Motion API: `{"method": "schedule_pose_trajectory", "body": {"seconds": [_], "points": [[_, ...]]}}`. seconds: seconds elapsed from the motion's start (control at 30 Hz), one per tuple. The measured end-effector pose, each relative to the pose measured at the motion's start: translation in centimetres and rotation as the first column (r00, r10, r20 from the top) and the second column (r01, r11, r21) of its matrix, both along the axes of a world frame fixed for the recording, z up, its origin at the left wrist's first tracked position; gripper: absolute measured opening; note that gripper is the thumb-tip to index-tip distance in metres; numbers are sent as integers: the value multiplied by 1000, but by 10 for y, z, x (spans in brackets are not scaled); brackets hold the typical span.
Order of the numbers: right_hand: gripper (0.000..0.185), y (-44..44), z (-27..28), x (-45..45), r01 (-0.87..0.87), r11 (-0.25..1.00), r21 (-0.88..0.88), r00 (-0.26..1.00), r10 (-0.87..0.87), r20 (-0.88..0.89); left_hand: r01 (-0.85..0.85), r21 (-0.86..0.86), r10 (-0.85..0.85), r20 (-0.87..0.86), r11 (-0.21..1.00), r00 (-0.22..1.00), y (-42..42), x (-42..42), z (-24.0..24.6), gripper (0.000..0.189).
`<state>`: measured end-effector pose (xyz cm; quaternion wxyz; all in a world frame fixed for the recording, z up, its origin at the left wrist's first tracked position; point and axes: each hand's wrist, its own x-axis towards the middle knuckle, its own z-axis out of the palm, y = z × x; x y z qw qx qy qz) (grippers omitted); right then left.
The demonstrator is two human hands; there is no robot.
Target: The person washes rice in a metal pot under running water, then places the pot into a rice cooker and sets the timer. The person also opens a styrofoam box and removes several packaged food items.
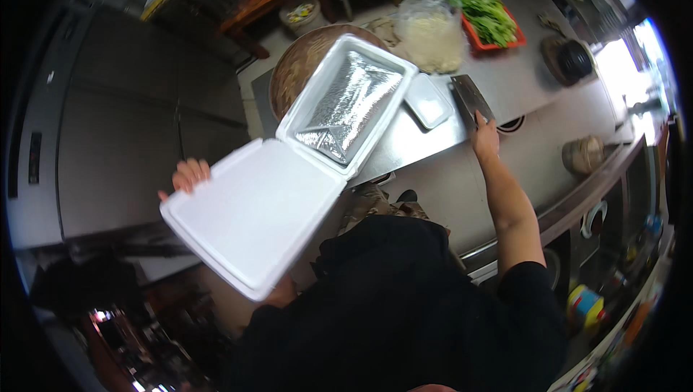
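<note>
My left hand (190,174) grips the outer edge of a white foam box lid (260,210), which is tipped up beside the box. The white foam box (381,129) stands on the steel table with a silver foil bag (352,105) inside. My right hand (485,135) is at the handle end of a cleaver (471,94), fingers wrapped around it. The broad blade lies on or just above the table; I cannot tell which. Between box and cleaver sits a white lidded container (429,102). A round wooden chopping board (289,67) is partly hidden behind the box.
On the steel table (520,83) are a clear plastic bag of pale food (430,40), a red basket (476,45) of leafy greens (487,13) and a black round object (574,61). A steel refrigerator (119,116) stands left. A bin (300,15) is on the floor.
</note>
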<state>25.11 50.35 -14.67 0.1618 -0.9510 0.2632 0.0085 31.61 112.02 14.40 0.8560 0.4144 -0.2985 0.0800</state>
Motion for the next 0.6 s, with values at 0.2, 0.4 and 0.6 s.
{"method": "schedule_pose_trajectory", "body": {"seconds": [0.2,0.4,0.6], "points": [[55,-4,-52,14,-146,988,-57,987,142,-73,162,-47,-165,-68,986,984,37,102,-4,60],[56,-22,-84,43,-308,951,-43,943,298,-148,369,-103,-378,-91,924,921,72,192,-23,56],[49,32,12,88,-112,988,106,923,64,379,112,-100,-131,-204,989,970,91,166,-50,40]]}}
